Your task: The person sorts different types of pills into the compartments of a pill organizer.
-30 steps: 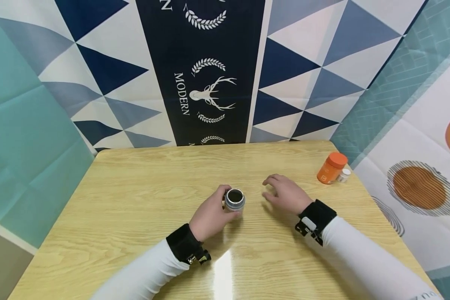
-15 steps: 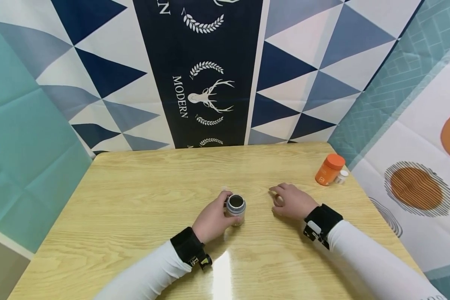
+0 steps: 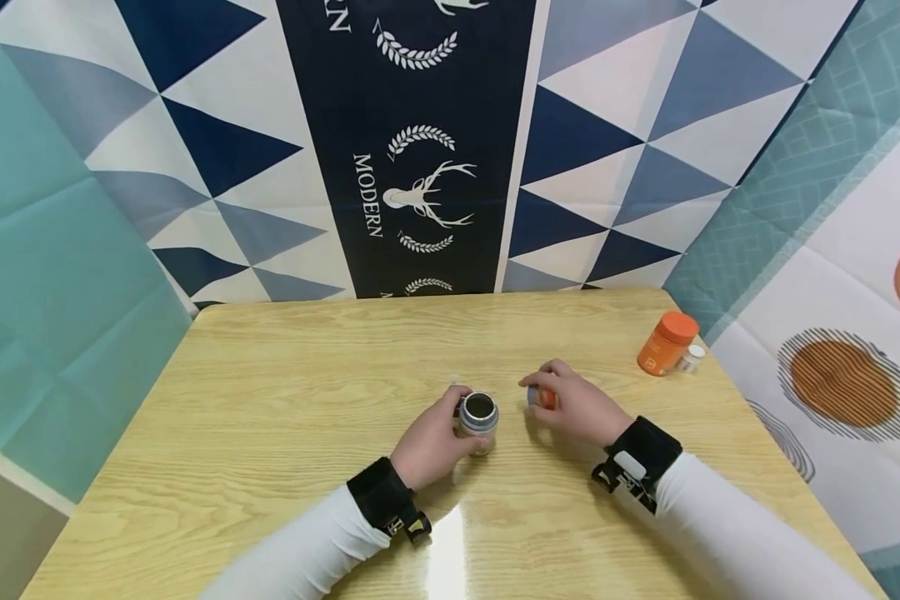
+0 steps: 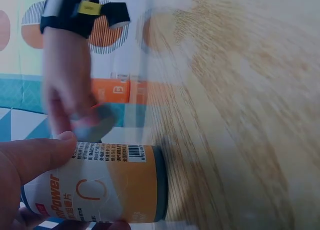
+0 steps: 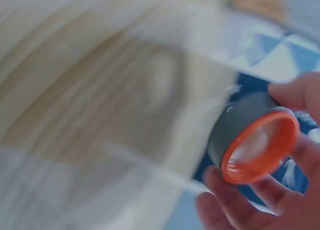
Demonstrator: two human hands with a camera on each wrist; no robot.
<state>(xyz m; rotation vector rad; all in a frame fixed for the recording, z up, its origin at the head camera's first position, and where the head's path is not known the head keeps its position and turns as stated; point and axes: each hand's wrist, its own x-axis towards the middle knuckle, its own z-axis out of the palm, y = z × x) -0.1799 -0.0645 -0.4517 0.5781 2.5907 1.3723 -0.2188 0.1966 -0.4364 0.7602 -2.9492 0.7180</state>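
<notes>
A pill bottle (image 3: 478, 423) with a white and orange label stands upright and uncapped on the table, its dark mouth facing up. My left hand (image 3: 433, 442) grips its side, the thumb lying along the label in the left wrist view. To the right, just above the table, my right hand (image 3: 581, 408) pinches a grey screw cap (image 5: 242, 120) between thumb and fingers. The cap's orange inner ring (image 5: 290, 135) shows in the right wrist view. A gap separates the cap from the bottle. What the bottle contains is too dark to tell.
An orange jar (image 3: 667, 343) with an orange lid stands at the table's right edge. Beside it is a small white bottle (image 3: 692, 358). Patterned cloth walls (image 3: 420, 150) rise behind and beside the wooden table (image 3: 270, 400).
My right hand has turned the cap so that its orange inside now shows in the head view. The left hand has kept its grip on the bottle, nearly in place.
</notes>
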